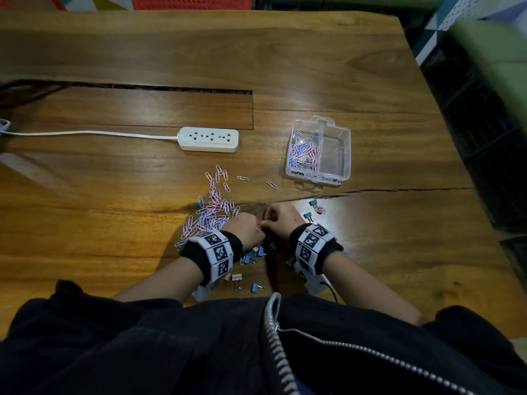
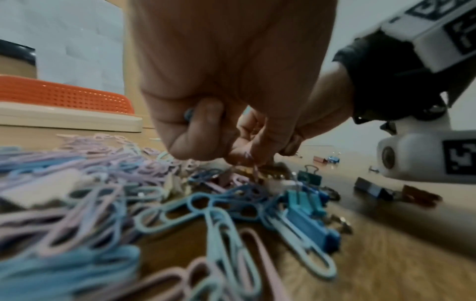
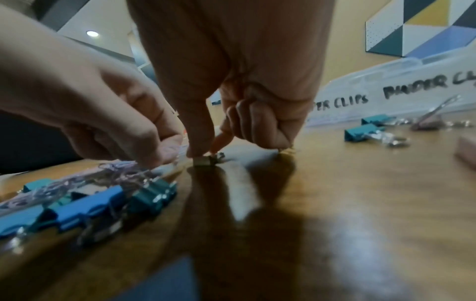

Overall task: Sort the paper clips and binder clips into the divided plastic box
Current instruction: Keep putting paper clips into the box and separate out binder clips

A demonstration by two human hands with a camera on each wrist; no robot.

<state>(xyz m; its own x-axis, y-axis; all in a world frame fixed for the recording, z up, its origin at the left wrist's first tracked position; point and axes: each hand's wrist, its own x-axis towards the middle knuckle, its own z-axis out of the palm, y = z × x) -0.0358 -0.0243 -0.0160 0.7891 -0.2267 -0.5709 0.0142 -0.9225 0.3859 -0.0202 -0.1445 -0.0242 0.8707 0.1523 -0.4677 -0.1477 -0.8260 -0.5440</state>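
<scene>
A pile of pastel paper clips [image 1: 212, 212] lies mid-table, with blue and teal binder clips [image 1: 252, 256] beneath my wrists. My left hand [image 1: 248, 226] hovers at the pile's right edge. In the left wrist view my left hand [image 2: 242, 156] has its fingers curled and pinches a pink paper clip [image 2: 253, 169]. Beside it, my right hand [image 3: 206, 152] pinches a small binder clip [image 3: 204, 160] standing on the wood. The clear divided box [image 1: 335, 129] sits farther right; its left compartment holds paper clips and its right one shows nothing inside.
A white power strip [image 1: 209, 139] with its cord lies behind the pile. A few binder clips [image 1: 313, 206] sit right of my hands. A cable slot [image 1: 171, 89] crosses the table, and the table's right edge [image 1: 445, 138] is close to the box.
</scene>
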